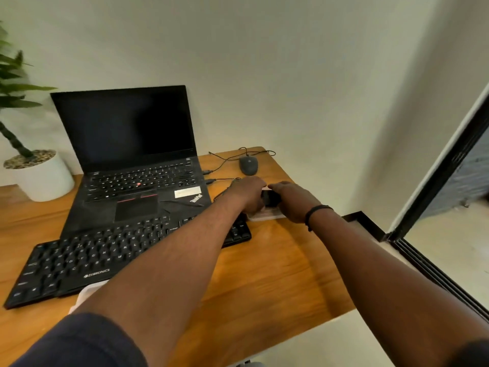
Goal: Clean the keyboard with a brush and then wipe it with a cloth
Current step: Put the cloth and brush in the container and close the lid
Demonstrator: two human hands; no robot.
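A black external keyboard [87, 260] lies on the wooden desk [277, 274] in front of an open black laptop [137, 165]. Beyond the keyboard's right end, my left hand [250, 193] and my right hand [293, 200] meet over a small black object [271, 198]. Both hands have fingers curled round it. I cannot tell what the black object is. Under it sits a pale clear box [266, 216], partly hidden by my hands. A bit of white cloth-like material [88, 294] peeks out under my left forearm at the keyboard's front edge.
A dark wired mouse [248, 165] lies at the desk's far right, its cable looping to the laptop. A white pot with a plant [39, 176] stands at the back left. The desk's right edge drops off beside a black-framed glass door [436, 181].
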